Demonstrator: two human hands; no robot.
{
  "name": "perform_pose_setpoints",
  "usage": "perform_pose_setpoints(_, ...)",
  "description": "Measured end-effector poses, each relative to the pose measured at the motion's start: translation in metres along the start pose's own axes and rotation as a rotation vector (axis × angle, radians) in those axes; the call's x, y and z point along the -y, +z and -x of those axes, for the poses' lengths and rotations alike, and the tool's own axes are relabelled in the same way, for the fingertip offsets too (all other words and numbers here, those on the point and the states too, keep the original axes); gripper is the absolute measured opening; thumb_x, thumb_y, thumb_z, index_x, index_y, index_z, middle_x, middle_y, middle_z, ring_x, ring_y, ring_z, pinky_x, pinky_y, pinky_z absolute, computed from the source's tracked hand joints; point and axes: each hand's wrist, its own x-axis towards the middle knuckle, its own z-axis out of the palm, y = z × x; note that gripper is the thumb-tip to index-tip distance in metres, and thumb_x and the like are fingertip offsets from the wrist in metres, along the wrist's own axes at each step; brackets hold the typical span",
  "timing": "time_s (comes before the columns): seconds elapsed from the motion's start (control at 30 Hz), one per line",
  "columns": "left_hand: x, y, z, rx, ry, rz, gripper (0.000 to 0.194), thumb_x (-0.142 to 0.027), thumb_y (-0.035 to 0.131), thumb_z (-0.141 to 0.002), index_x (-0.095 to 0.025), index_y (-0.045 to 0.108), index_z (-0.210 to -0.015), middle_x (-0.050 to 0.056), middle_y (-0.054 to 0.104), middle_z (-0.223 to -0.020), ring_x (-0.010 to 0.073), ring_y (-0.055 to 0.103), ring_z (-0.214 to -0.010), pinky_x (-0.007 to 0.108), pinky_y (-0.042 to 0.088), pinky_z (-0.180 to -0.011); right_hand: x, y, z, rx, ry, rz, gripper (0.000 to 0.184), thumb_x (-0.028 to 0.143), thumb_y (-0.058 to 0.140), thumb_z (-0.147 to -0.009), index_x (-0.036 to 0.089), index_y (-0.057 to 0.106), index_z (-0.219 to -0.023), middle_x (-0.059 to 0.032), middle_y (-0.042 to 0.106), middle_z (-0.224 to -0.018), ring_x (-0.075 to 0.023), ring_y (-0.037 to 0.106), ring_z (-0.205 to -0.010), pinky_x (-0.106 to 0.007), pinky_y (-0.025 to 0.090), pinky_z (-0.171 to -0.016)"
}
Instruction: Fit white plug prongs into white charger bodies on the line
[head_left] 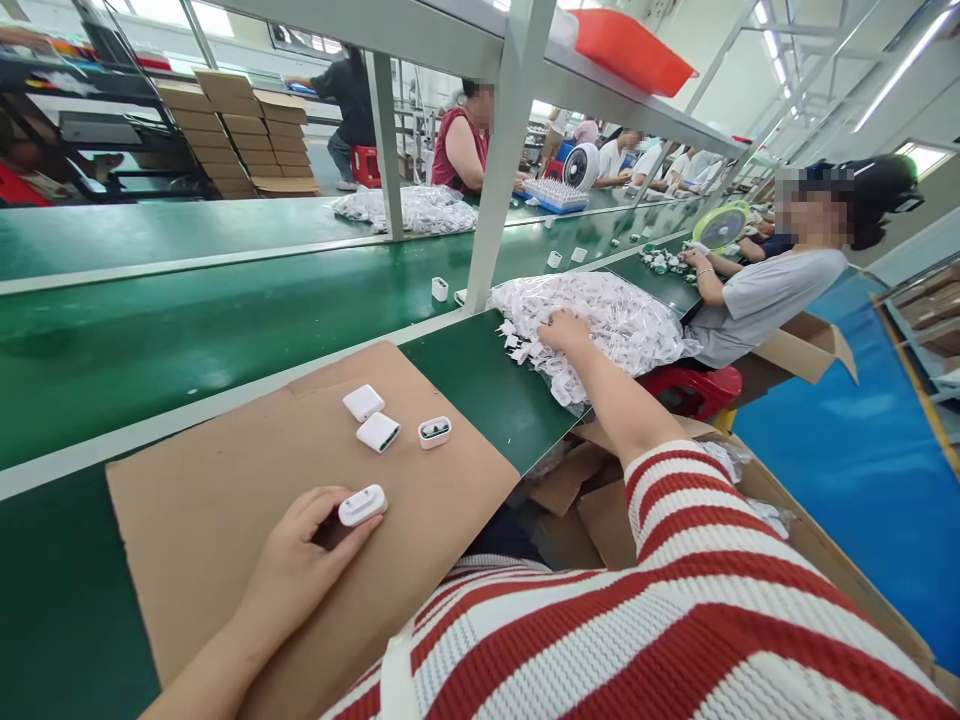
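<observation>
Left hand: The left hand [307, 545] grips one white case [362, 506] between thumb and fingers; the grip is narrow, closed on the case's sides.
Held case: Over the near part of the cardboard [225, 520], raised oval face upward; whether it touches the board cannot be told.
Loose cases: Three on the cardboard, beyond the left hand. The rear case [364, 400] and middle case [379, 433] lie close together, contact uncertain. The middle case shows green at its right end. The third case [435, 432], to their right, stands open end up, with green and metal visible inside.
Right hand: The right hand [566, 332] is at the white parts [521, 350], fingers bent down among them. Whether it grips any piece cannot be told.
Bag: The clear bag [637, 315] lies on the green table [472, 365], right of the cardboard, with parts spilling from its near left side.
Belt: The green belt [225, 330] runs behind the table's pale edge; an upright white piece [439, 289] stands on it near the post [499, 170].
Right side: A co-worker [772, 290] in a grey shirt sits beyond the bag, beside a green fan [721, 227].
Below: An open carton [607, 515] sits under the table edge.
</observation>
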Motion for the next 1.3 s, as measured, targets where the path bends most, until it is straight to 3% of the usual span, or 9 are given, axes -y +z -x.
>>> perform_pose_setpoints(0.23, 0.0, 0.002, 0.002, 0.008, 0.012, 0.014, 0.03, -0.056, 0.07, -0.088, -0.029, 0.067, -0.102, -0.001, 0.068, -0.106, 0.0226, 0.064, -0.101, 0.033, 0.052, -0.087, 0.026, -0.001, 0.041, 0.016, -0.183, 0.028, 0.064, 0.048, 0.047, -0.09, 0.013, 0.054, -0.143, -0.0216, 0.048, -0.153, -0.0399, 0.045, -0.137, -0.051, 0.035, -0.111)
perform_pose_setpoints(0.33, -0.001, 0.002, 0.004, 0.005, 0.03, 0.024, 0.029, -0.054, 0.07, -0.089, -0.028, 0.067, -0.101, 0.0, 0.068, -0.105, 0.0226, 0.064, -0.1, 0.034, 0.052, -0.086, 0.032, 0.0, 0.061, 0.01, -0.251, 0.047, 0.061, 0.047, 0.048, -0.089, 0.013, 0.054, -0.14, -0.0218, 0.046, -0.152, -0.0428, 0.04, -0.138, -0.055, 0.032, -0.111)
perform_pose_setpoints(0.57, -0.004, 0.002, 0.008, 0.001, 0.087, 0.039, 0.026, -0.049, 0.07, -0.09, -0.026, 0.066, -0.102, 0.001, 0.068, -0.103, 0.0221, 0.063, -0.098, 0.035, 0.052, -0.086, 0.038, -0.005, 0.105, 0.06, -0.398, 0.053, 0.043, 0.031, 0.053, -0.085, 0.015, 0.059, -0.124, -0.0182, 0.054, -0.127, -0.0371, 0.048, -0.118, -0.046, 0.041, -0.099)
perform_pose_setpoints(0.7, -0.006, 0.004, 0.01, -0.022, 0.08, 0.064, 0.037, -0.046, 0.073, -0.088, -0.028, 0.064, -0.119, 0.002, 0.068, -0.114, 0.0222, 0.064, -0.1, 0.036, 0.053, -0.087, 0.057, -0.008, 0.123, -0.12, -0.475, 0.053, 0.036, 0.022, 0.053, -0.084, 0.015, 0.064, -0.117, -0.0184, 0.054, -0.125, -0.0373, 0.047, -0.119, -0.046, 0.04, -0.098)
perform_pose_setpoints(0.77, -0.007, 0.003, 0.01, -0.02, 0.09, 0.078, 0.035, -0.045, 0.073, -0.089, -0.029, 0.065, -0.12, 0.002, 0.068, -0.116, 0.0222, 0.064, -0.102, 0.036, 0.053, -0.089, 0.073, -0.005, 0.124, -0.192, -0.49, 0.029, 0.033, 0.019, 0.051, -0.085, 0.016, 0.066, -0.114, -0.018, 0.057, -0.123, -0.0363, 0.047, -0.121, -0.046, 0.039, -0.099)
perform_pose_setpoints(0.93, -0.006, 0.004, 0.01, -0.023, 0.108, 0.084, 0.024, -0.044, 0.071, -0.091, -0.029, 0.069, -0.109, 0.001, 0.07, -0.109, 0.0221, 0.064, -0.103, 0.036, 0.053, -0.092, 0.128, 0.008, 0.091, -0.061, -0.382, -0.061, 0.039, 0.022, 0.044, -0.093, 0.017, 0.059, -0.129, -0.0173, 0.061, -0.132, -0.0352, 0.05, -0.124, -0.05, 0.038, -0.104)
perform_pose_setpoints(1.07, -0.012, 0.005, 0.011, -0.028, 0.099, 0.093, 0.025, -0.044, 0.071, -0.091, -0.027, 0.07, -0.108, 0.003, 0.07, -0.108, 0.023, 0.064, -0.102, 0.036, 0.053, -0.092, 0.163, 0.016, 0.06, 0.025, -0.404, -0.087, 0.04, 0.014, 0.05, -0.088, 0.015, 0.057, -0.127, -0.018, 0.062, -0.131, -0.0345, 0.054, -0.123, -0.049, 0.042, -0.102)
perform_pose_setpoints(1.2, -0.023, -0.009, 0.009, 0.011, 0.019, 0.128, 0.027, -0.048, 0.071, -0.09, -0.026, 0.072, -0.104, 0.004, 0.071, -0.11, 0.0237, 0.065, -0.101, 0.036, 0.054, -0.089, 0.173, 0.02, 0.057, 0.052, -0.445, -0.129, 0.043, 0.012, 0.049, -0.086, 0.013, 0.055, -0.129, -0.0201, 0.06, -0.132, -0.0333, 0.06, -0.117, -0.046, 0.046, -0.099)
perform_pose_setpoints(1.3, -0.027, -0.036, -0.007, -0.041, -0.098, 0.094, 0.033, -0.054, 0.074, -0.083, -0.026, 0.074, -0.102, 0.005, 0.072, -0.111, 0.026, 0.066, -0.099, 0.037, 0.054, -0.085, 0.171, 0.018, 0.073, 0.041, -0.486, -0.158, 0.039, 0.012, 0.046, -0.088, 0.01, 0.056, -0.126, -0.0235, 0.06, -0.131, -0.0353, 0.06, -0.115, -0.047, 0.047, -0.099)
